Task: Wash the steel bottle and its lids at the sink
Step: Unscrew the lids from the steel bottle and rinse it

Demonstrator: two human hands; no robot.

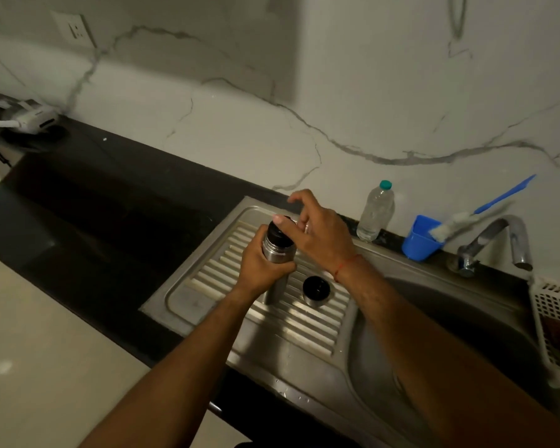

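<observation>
A steel bottle (pixel 272 250) stands upright on the ribbed steel drainboard (pixel 240 286) left of the sink bowl. My left hand (pixel 259 270) grips its body. My right hand (pixel 317 231) is over its top, thumb and fingers curled round the black inner lid (pixel 277 232). A steel outer lid (pixel 316 291) lies mouth-up on the drainboard just right of the bottle, dark inside.
The sink bowl (pixel 434 334) is at right with a steel tap (pixel 505 244) behind it. A clear plastic water bottle (pixel 375 211) and a blue cup (pixel 421 237) holding a blue-handled brush (pixel 485 205) stand by the wall. A white basket (pixel 556 318) sits at far right. Black counter (pixel 94 205) lies left.
</observation>
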